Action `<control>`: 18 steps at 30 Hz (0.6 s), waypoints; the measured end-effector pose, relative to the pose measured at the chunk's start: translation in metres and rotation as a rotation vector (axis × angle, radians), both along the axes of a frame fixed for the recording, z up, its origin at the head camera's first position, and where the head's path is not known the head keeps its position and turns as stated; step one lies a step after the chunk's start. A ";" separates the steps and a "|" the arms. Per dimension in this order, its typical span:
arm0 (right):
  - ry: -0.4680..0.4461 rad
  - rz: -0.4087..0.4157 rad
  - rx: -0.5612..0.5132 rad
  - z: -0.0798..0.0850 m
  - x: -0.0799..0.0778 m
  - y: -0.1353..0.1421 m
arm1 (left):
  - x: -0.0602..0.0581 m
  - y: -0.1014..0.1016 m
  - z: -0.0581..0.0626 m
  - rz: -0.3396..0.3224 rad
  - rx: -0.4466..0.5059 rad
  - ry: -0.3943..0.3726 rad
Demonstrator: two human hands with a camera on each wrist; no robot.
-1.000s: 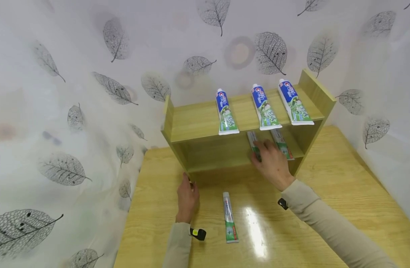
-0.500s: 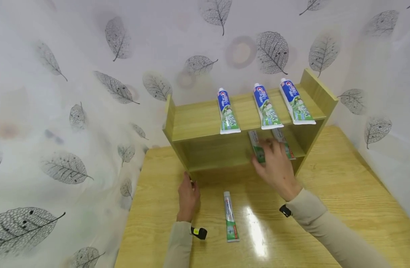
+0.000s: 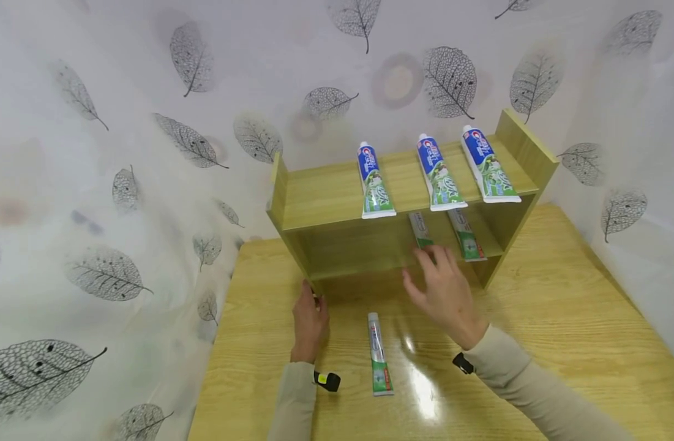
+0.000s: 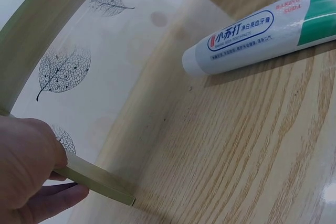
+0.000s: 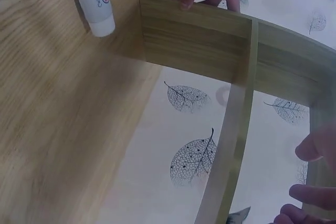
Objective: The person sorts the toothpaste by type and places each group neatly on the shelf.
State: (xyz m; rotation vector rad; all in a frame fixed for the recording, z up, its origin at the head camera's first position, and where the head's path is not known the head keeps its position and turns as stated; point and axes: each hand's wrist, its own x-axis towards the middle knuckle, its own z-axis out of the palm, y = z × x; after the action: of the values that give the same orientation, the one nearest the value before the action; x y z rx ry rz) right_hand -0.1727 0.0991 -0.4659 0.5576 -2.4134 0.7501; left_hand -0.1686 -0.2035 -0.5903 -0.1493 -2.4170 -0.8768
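My left hand (image 3: 310,321) grips the lower edge of the left side panel of a wooden shelf (image 3: 325,199); in the left wrist view its thumb and fingers pinch the panel (image 4: 102,184). My right hand (image 3: 447,300), fingers parted and holding nothing, is just in front of the lower board. Behind its fingertips a green-and-white toothpaste tube (image 3: 420,228) lies on that board, its near end partly hidden. To the right lies a matching tube (image 3: 468,236). Another baking soda toothpaste tube (image 3: 378,355) rests on the table between my forearms.
On the top board lie three blue-and-green toothpaste tubes, the left one (image 3: 374,180), the middle one (image 3: 440,174) and the right one (image 3: 491,165), bottoms at the front edge. A leaf-patterned wall (image 3: 204,196) stands close behind the shelf. The wooden table (image 3: 551,306) extends to the right.
My right hand has let go of the left tube on the lower board and drawn back toward me, its fingers spreading. The left hand keeps its grip on the shelf.
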 end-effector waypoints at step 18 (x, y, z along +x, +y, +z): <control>-0.018 0.093 0.078 -0.030 0.038 -0.023 | -0.021 -0.019 -0.057 -0.003 -0.004 0.045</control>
State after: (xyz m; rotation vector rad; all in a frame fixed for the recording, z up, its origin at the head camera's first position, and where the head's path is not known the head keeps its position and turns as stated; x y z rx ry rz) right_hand -0.1348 0.0762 -0.4955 0.7016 -2.4562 0.7051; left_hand -0.1899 -0.2230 -0.6475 -0.1724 -2.3777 -0.8615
